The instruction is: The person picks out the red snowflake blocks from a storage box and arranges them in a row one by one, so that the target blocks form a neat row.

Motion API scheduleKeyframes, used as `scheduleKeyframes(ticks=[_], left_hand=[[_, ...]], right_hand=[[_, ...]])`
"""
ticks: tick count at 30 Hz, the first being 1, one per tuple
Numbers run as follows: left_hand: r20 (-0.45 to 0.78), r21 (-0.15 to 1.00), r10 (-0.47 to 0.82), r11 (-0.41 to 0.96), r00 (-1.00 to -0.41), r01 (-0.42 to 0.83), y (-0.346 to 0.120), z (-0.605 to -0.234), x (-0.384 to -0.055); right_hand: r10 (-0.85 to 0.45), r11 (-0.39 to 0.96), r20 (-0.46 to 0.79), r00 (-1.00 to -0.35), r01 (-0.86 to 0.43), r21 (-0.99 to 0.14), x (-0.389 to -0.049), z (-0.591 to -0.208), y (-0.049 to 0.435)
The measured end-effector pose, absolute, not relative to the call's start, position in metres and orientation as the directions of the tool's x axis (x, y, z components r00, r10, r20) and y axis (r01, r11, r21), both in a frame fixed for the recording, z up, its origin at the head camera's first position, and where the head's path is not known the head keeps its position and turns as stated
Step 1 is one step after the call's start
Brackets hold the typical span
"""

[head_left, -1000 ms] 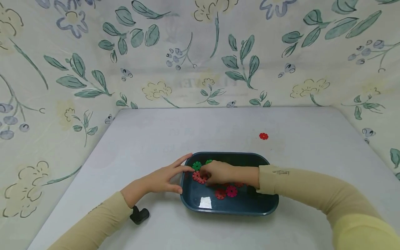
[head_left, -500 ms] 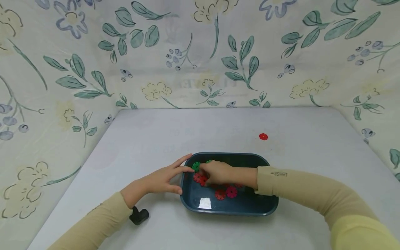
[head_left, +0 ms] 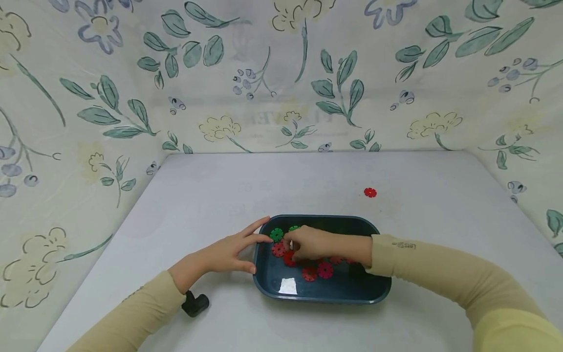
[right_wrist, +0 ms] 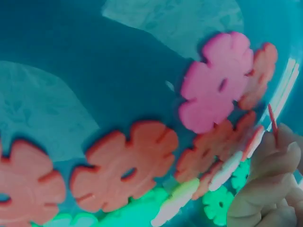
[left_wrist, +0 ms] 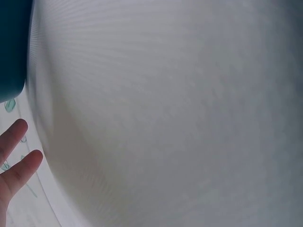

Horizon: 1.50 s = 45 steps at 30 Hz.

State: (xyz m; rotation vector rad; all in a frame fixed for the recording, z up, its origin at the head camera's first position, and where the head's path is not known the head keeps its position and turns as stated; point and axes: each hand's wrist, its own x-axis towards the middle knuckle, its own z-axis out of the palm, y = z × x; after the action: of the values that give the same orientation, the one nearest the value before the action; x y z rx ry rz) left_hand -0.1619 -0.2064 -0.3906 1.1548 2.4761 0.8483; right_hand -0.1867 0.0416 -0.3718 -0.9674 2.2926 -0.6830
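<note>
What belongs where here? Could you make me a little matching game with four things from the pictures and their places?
Things:
1. Left hand
2. Right hand
3. Lone red piece
4. Black object

Places:
A. Inside the tray
B. By the left cuff
C. On the table, beyond the tray
D. At the tray's left end

Pairs: 1-D, 2-A, 3-C, 4-B

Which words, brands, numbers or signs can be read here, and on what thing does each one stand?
Right sleeve: small dark print, perhaps "LetsSlim", too blurred to be sure.
Left sleeve: faint dark marks, too small to read.
Flowered backdrop: pale letters, too faint to read.
Tray, plastic flowers: none visible.
</note>
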Motion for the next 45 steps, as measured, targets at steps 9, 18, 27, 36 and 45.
scheduleKeyframes(ticks=[9,18,27,36,45], left_hand=[[-0.017,0.617,0.761,0.518,-0.649,0.592,-0.206,-0.391,-0.162],[-0.032,0.625,0.758,0.524,-0.652,0.579,-0.205,-0.39,-0.162],[-0.023,0.617,0.754,0.528,-0.657,0.584,-0.205,-0.39,-0.162],[-0.031,0.611,0.75,0.537,-0.661,0.581,-0.205,-0.389,-0.162],[-0.032,0.617,0.749,0.536,-0.662,0.576,-0.205,-0.391,-0.162]], right_hand=[[-0.792,0.553,-0.264,-0.551,-0.463,-0.693,-0.192,-0.348,0.056],[-0.772,0.528,-0.217,-0.597,-0.415,-0.741,-0.201,-0.319,0.075],[-0.714,0.551,-0.183,-0.675,-0.382,-0.742,-0.21,-0.304,0.095],[-0.599,0.581,-0.15,-0.787,-0.298,-0.758,-0.235,-0.296,0.124],[-0.492,0.635,-0.157,-0.857,-0.229,-0.738,-0.259,-0.3,0.151]])
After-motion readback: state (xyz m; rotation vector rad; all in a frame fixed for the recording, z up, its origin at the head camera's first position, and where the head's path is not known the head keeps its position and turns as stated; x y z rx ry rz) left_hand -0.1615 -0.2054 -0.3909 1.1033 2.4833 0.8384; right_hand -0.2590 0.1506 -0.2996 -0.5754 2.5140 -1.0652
